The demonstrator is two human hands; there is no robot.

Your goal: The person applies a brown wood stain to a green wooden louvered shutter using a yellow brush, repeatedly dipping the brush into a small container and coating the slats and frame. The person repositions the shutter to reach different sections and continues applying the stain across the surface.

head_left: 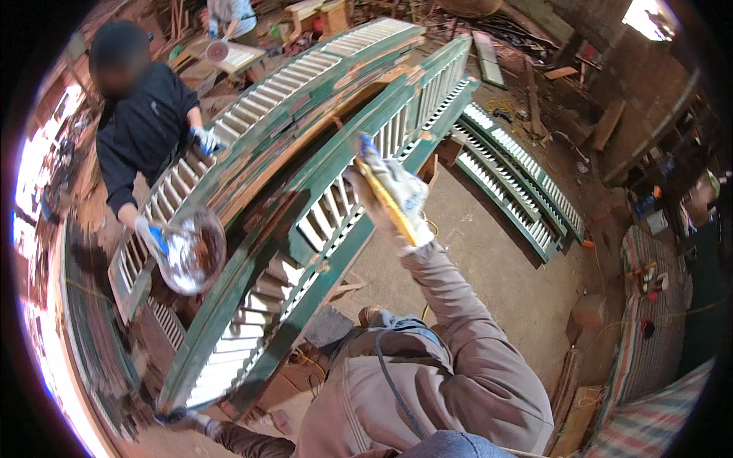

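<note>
A long green louvred shutter [397, 126], with white light between its slats, stands tilted across the middle. At its near lower corner, my left hand [182, 418], in a glove with blue on the fingers, is closed on the frame; its fingers are partly hidden. My right hand [405, 191], in a white and blue glove, is raised in front of the shutter's slats. A long, narrow yellow strip [388, 200] lies along this hand, and the fingers seem closed around it. What kind of thing it is cannot be made out.
Another shutter [355, 38] with worn paint lies behind. A person [145, 122] in dark clothes there holds a round silvery bowl-like thing [192, 250]. More shutters [515, 179] lean at the right on the concrete floor [450, 252]. Scrap wood and a striped cloth [649, 305] stand farther right.
</note>
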